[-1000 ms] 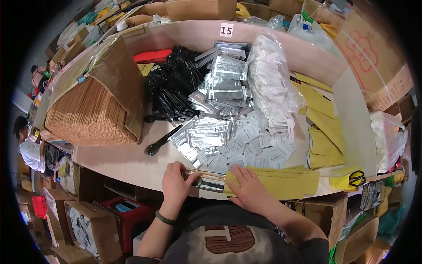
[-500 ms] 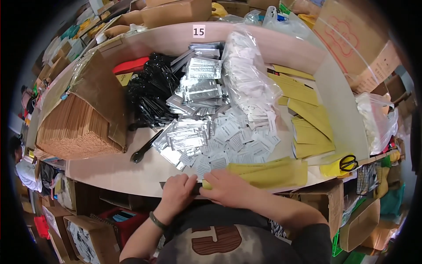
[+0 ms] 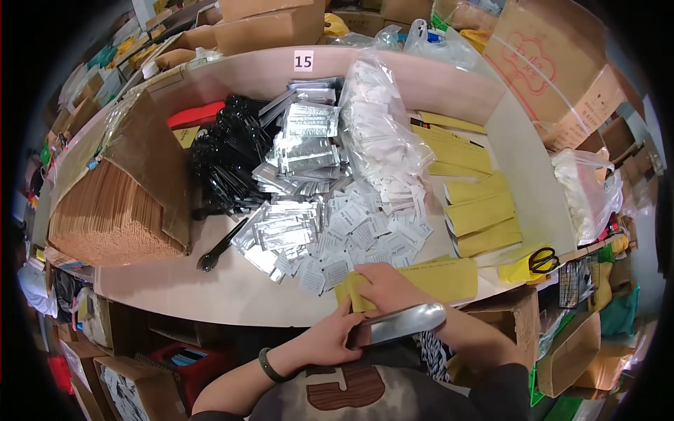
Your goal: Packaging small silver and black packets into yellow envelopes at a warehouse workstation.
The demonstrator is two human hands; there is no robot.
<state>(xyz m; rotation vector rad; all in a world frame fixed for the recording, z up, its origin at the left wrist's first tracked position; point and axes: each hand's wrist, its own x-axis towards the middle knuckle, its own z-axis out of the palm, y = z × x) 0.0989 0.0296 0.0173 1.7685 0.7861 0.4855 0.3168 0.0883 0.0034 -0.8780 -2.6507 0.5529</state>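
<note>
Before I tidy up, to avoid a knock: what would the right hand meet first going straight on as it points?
Likely the loose white sachets ahead and left of the right hand, though its height is unclear and it might pass above them.

A pale, wood-toned workbench [image 3: 140, 295] with a curving front edge is spanning the room's foreground, and a matching raised panel [image 3: 239, 74] is bordering its back, bearing a small white square label [image 3: 303, 61]. Brown cardboard boxes [image 3: 270, 28] are crowding behind it. A large brown carton with a red flower print [image 3: 562, 67] is standing at right. Pale light is falling across the benchtop.
</note>
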